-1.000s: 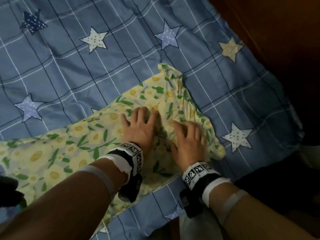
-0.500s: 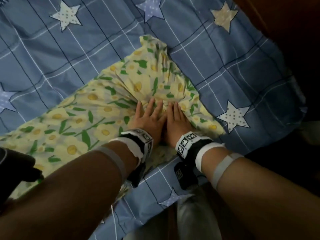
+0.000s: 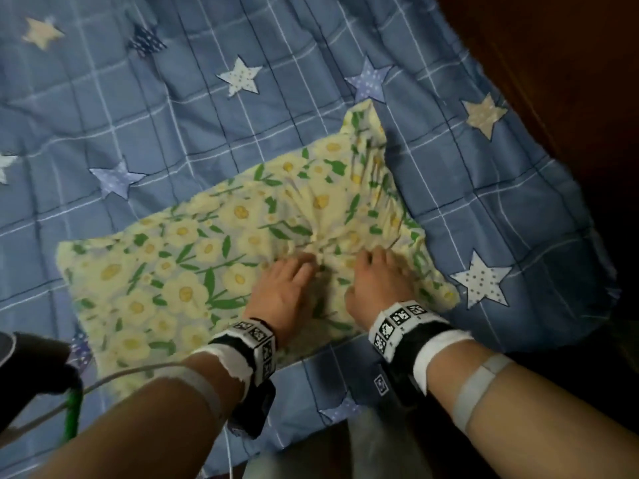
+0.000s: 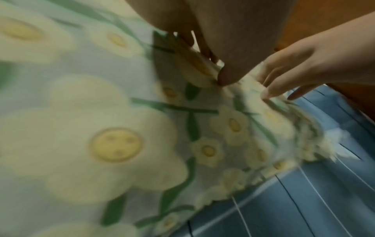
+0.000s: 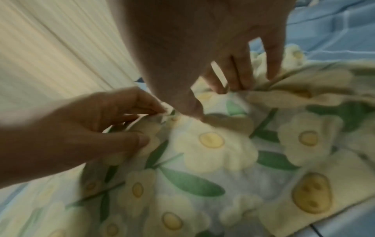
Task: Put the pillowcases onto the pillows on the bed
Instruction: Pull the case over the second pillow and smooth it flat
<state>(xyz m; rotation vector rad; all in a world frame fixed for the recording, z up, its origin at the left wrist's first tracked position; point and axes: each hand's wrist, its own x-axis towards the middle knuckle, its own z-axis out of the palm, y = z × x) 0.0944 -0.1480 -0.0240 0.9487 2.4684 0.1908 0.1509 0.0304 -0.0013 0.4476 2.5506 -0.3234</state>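
We pinch bunched folds of the floral pillowcase (image 3: 214,271) at bed (image 3: 138,133) centre: left hand (image 3: 281,292) at seven o'clock, right hand (image 3: 378,288) at five. No pillow shows; covering seems barely begun.

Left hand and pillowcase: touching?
Touching. The right wrist view shows the left hand pinching a fold of the pillowcase between its fingers.

Dim room, blue star-print checked bedspread (image 3: 173,98), possibly brown wooden furniture (image 3: 570,63) alongside
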